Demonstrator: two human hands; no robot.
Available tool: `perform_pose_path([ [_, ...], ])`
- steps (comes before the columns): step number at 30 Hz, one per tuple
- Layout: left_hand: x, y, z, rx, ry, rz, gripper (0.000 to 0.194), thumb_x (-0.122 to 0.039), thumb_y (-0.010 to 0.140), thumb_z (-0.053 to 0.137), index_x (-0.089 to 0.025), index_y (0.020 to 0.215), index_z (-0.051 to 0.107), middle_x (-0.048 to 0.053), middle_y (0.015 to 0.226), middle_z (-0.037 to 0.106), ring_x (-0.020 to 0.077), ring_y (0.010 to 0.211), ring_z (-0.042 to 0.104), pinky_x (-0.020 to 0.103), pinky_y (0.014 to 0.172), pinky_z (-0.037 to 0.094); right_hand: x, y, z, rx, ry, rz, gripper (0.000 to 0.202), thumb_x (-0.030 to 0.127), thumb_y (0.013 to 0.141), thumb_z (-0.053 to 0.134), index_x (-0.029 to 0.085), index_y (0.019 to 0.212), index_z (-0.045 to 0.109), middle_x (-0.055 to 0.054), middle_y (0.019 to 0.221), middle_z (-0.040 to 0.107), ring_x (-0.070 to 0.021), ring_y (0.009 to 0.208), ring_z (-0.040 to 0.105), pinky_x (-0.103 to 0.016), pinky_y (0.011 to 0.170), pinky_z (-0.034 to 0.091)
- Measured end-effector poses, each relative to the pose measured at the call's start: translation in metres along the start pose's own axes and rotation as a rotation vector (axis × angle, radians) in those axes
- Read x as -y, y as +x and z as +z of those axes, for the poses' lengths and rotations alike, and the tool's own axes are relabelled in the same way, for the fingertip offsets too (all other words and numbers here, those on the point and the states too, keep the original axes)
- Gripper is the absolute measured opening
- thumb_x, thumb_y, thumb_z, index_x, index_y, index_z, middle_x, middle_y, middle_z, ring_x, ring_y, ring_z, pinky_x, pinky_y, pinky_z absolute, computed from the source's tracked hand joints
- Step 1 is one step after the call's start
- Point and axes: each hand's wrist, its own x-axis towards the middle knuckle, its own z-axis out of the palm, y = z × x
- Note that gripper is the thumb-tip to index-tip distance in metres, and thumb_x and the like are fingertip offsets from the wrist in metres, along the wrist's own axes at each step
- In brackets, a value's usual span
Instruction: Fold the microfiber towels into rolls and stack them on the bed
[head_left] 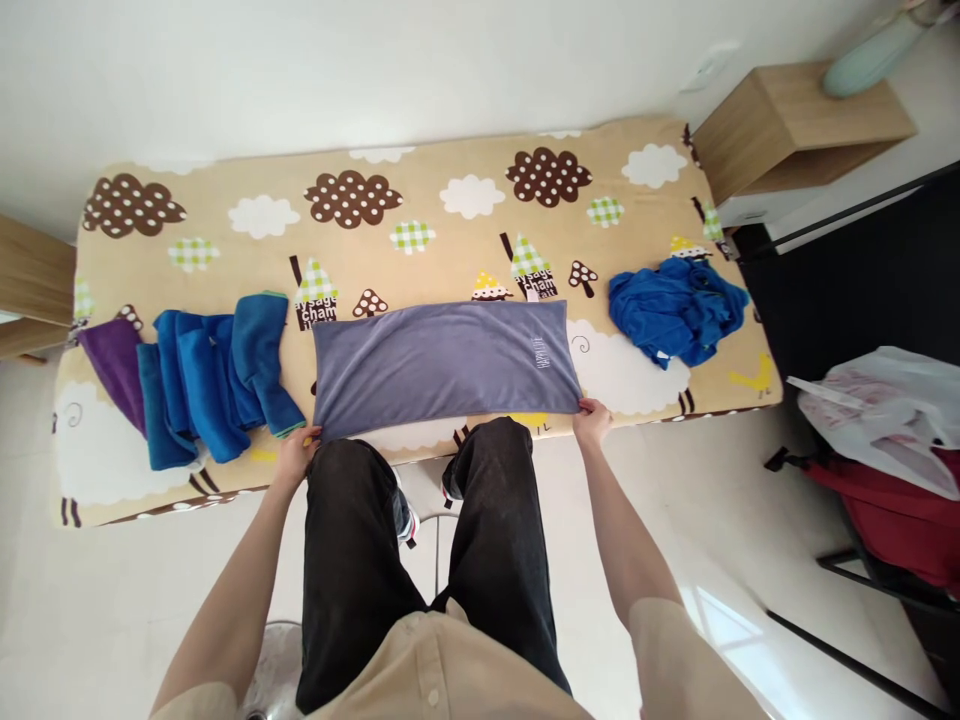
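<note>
Now we are holding the towel [442, 365] flat on the bed [450, 248], our left hand [296, 457] and right hand [592, 421] clamping its near corners; moving it is calling for matched tension. Blue cloths [201, 385] are lying left, a blue heap [675, 312] right; a wooden shelf [801, 88] is flanking the bed.

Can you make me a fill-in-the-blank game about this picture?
The left hand and right hand together hold ____ of the gray towel's four corners.
The crumpled cloth on the right is colored ____.
The purple cloth lies at the row's ____ end.
The polka-dot clouds are colored ____.

Missing words: two; blue; left; brown.
</note>
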Motion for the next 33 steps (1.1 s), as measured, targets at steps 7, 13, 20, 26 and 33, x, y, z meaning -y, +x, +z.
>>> perform_pose_path([
  [7, 0.007, 0.009, -0.012, 0.234, 0.252, 0.133, 0.039, -0.05, 0.093, 0.04, -0.022, 0.09, 0.066, 0.012, 0.095, 0.071, 0.0289, 0.091, 0.068, 0.036, 0.083, 0.052, 0.036, -0.022, 0.012, -0.031, -0.205, -0.286, 0.032, 0.019, 0.078, 0.047, 0.018, 0.099, 0.071, -0.015, 0.108, 0.067, -0.0326, 0.11, 0.055, -0.05, 0.101, 0.043],
  [13, -0.005, 0.011, -0.013, 0.354, 0.477, 0.019, 0.027, -0.037, 0.097, 0.04, -0.021, 0.093, 0.06, 0.015, 0.108, 0.073, 0.0276, 0.1, 0.07, 0.032, 0.079, 0.052, 0.05, -0.027, 0.041, 0.309, -0.156, -0.359, 0.026, 0.036, 0.084, 0.054, 0.02, 0.1, 0.066, -0.01, 0.093, 0.066, -0.0282, 0.099, 0.055, -0.045, 0.096, 0.045],
  [20, -0.026, 0.008, -0.012, 0.419, 0.565, -0.094, 0.04, -0.039, 0.1, 0.035, -0.015, 0.114, 0.064, 0.023, 0.112, 0.072, 0.0352, 0.103, 0.071, 0.041, 0.081, 0.055, 0.028, 0.008, 0.032, 0.207, -0.175, 0.012, 0.025, 0.031, 0.079, 0.055, 0.017, 0.097, 0.063, -0.009, 0.078, 0.063, -0.0312, 0.092, 0.058, -0.049, 0.095, 0.046],
  [26, -0.036, 0.025, -0.026, 0.519, 0.624, -0.063, 0.037, -0.036, 0.097, 0.041, -0.016, 0.104, 0.072, 0.023, 0.108, 0.073, 0.0357, 0.103, 0.072, 0.041, 0.082, 0.055, 0.069, -0.046, 0.058, 0.037, -0.269, -0.409, 0.044, 0.028, 0.089, 0.047, 0.014, 0.128, 0.063, -0.02, 0.133, 0.062, -0.0364, 0.126, 0.052, -0.054, 0.104, 0.041],
  [33, -0.063, 0.114, -0.069, 0.066, 0.382, 0.202, 0.042, -0.031, 0.097, 0.034, -0.014, 0.118, 0.067, 0.017, 0.114, 0.069, 0.0291, 0.11, 0.065, 0.041, 0.101, 0.049, 0.083, -0.093, 0.121, 0.11, -0.349, -0.602, 0.056, 0.027, 0.099, 0.038, 0.017, 0.153, 0.047, -0.014, 0.162, 0.039, -0.0307, 0.152, 0.03, -0.059, 0.123, 0.02],
])
